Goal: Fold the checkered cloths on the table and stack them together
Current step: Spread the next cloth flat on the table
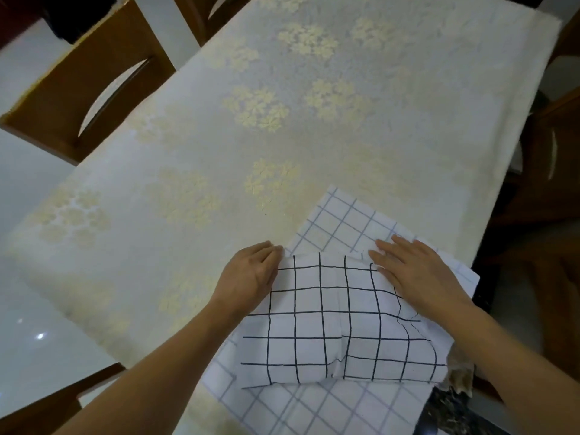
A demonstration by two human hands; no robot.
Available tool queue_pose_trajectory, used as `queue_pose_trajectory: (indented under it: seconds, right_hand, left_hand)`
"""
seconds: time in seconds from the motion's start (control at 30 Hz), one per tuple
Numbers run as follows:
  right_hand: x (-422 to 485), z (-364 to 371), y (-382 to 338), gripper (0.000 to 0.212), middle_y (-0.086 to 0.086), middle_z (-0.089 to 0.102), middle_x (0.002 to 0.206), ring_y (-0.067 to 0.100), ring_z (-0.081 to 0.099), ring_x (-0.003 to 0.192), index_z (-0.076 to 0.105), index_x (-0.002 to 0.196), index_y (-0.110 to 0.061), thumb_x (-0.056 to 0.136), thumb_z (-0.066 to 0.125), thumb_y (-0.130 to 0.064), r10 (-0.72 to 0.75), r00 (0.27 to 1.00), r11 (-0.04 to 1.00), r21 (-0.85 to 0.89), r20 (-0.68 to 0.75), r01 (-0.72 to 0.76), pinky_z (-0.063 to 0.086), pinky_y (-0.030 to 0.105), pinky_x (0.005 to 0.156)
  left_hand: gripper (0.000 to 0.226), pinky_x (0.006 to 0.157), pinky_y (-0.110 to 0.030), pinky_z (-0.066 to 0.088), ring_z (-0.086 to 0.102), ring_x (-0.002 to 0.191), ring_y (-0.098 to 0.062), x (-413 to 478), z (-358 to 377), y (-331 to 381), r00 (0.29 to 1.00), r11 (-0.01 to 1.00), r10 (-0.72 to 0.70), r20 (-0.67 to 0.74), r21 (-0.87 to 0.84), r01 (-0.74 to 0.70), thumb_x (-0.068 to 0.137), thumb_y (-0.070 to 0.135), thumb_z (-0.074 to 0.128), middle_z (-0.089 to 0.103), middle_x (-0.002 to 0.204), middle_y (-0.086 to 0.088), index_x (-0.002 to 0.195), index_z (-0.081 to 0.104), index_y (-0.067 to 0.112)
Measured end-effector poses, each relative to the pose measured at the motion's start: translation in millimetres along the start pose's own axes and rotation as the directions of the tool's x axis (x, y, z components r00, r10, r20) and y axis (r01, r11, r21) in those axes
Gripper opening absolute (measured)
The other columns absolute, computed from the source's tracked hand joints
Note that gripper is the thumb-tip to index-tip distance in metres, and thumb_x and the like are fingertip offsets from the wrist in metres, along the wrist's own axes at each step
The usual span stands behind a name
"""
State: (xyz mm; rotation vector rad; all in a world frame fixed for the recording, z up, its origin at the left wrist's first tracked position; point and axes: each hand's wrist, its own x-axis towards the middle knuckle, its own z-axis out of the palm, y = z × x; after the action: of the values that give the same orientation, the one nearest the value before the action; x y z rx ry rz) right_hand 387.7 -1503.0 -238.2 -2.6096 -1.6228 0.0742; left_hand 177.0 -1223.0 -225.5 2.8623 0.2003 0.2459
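Observation:
A folded white cloth with bold black grid lines lies on top of a larger white cloth with thin blue-grey grid lines, near the table's right front corner. My left hand pinches the black-grid cloth's far left corner, fingers closed on its edge. My right hand rests flat, fingers spread, on the far right corner of the same cloth. The blue-grid cloth shows beyond the hands and again below the top cloth.
The table wears a cream tablecloth with pale flower prints. Wooden chairs stand at the left, at the front left and at the right. The table's right edge runs close to the cloths.

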Motion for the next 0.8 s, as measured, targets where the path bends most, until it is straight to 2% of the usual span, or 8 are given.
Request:
queue_pose_trajectory:
  seconds: [0.1, 0.23, 0.3, 0.4, 0.5, 0.6, 0.7, 0.8]
  right_hand:
    - [9, 4, 6, 0.047, 0.005, 0.059, 0.14, 0.03, 0.053, 0.131, 0.066, 0.129, -0.021, 0.1, 0.033, -0.038, 0.018, 1.0, 0.999, -0.03, -0.011, -0.019, 0.034, 0.051, 0.11]
    - [17, 6, 10, 0.05, 0.005, 0.056, 0.143, 0.028, 0.049, 0.135, 0.061, 0.135, -0.02, 0.101, 0.03, -0.039, 0.048, 0.999, 0.998, -0.036, 0.011, -0.048, 0.028, 0.051, 0.114]
    - [15, 3, 8, 0.052, 0.007, 0.053, 0.146, 0.028, 0.046, 0.138, 0.055, 0.14, -0.018, 0.102, 0.027, -0.04, 0.075, 0.997, 0.997, -0.024, 0.015, -0.075, 0.025, 0.051, 0.115]
    - [4, -10, -3, 0.053, 0.01, 0.049, 0.149, 0.029, 0.044, 0.139, 0.05, 0.144, -0.014, 0.103, 0.028, -0.038, 0.1, 0.995, 0.995, 0.03, -0.006, -0.1, 0.028, 0.052, 0.115]
    - [-19, -25, -25, 0.054, 0.01, 0.046, 0.151, 0.029, 0.041, 0.141, 0.046, 0.146, -0.014, 0.103, 0.028, -0.04, 0.076, 0.997, 0.996, 0.049, 0.016, -0.077, 0.031, 0.053, 0.116]
    - [-55, -30, -55, 0.054, 0.009, 0.041, 0.154, 0.026, 0.035, 0.145, 0.043, 0.149, -0.013, 0.103, 0.036, -0.041, 0.008, 1.0, 0.995, 0.096, 0.013, -0.009, 0.029, 0.052, 0.117]
    - [-94, -22, -83, 0.062, 0.008, 0.035, 0.158, 0.024, 0.027, 0.149, 0.037, 0.152, -0.013, 0.1, 0.044, -0.046, -0.064, 0.998, 0.99, 0.124, 0.01, 0.063, 0.028, 0.05, 0.118]
    - [-117, -8, -99, 0.071, 0.009, 0.028, 0.161, 0.025, 0.025, 0.15, 0.032, 0.154, -0.011, 0.096, 0.048, -0.048, -0.112, 0.993, 0.991, 0.081, 0.031, 0.109, 0.031, 0.05, 0.117]
  left_hand:
    - [0.028, 0.086, -0.041, 0.058, 0.068, 0.105, -0.032, 6, 13, -9, 0.999, 0.999, -0.047, 0.002, -0.012, 0.047, 0.089, 0.009, 0.068, 0.073, 0.111, -0.012, 0.116, 0.07, 0.001]
    - [0.026, 0.087, -0.045, 0.056, 0.065, 0.106, -0.031, 9, 22, -12, 0.998, 0.998, -0.051, -0.025, -0.034, 0.05, 0.095, 0.013, 0.058, 0.071, 0.115, -0.011, 0.116, 0.069, 0.003]
    - [0.03, 0.095, -0.047, 0.051, 0.061, 0.114, -0.03, 7, 19, -7, 0.996, 0.996, -0.078, -0.03, -0.036, 0.077, 0.097, 0.016, 0.055, 0.066, 0.125, -0.012, 0.123, 0.065, 0.005]
    - [0.043, 0.11, -0.046, 0.04, 0.052, 0.129, -0.029, -9, 7, 11, 0.993, 0.993, -0.114, -0.015, 0.009, 0.114, 0.098, 0.022, 0.056, 0.056, 0.14, -0.014, 0.138, 0.053, 0.004]
    - [0.05, 0.115, -0.046, 0.035, 0.046, 0.136, -0.028, -35, -3, 45, 0.999, 0.999, -0.036, 0.029, 0.005, 0.036, 0.101, 0.031, 0.049, 0.049, 0.147, -0.014, 0.143, 0.048, 0.004]
    - [0.058, 0.115, -0.048, 0.033, 0.04, 0.142, -0.026, -67, -7, 77, 0.994, 0.998, 0.068, 0.081, -0.012, -0.067, 0.101, 0.041, 0.046, 0.042, 0.153, -0.012, 0.147, 0.043, 0.005]
    - [0.07, 0.117, -0.048, 0.031, 0.026, 0.149, -0.022, -97, -2, 96, 0.986, 0.996, 0.088, 0.143, 0.0, -0.089, 0.099, 0.049, 0.044, 0.029, 0.16, -0.009, 0.153, 0.031, 0.008]
    - [0.076, 0.119, -0.049, 0.027, 0.015, 0.152, -0.021, -114, 6, 103, 0.978, 0.991, 0.098, 0.183, 0.068, -0.112, 0.097, 0.049, 0.046, 0.018, 0.164, -0.009, 0.156, 0.021, 0.007]
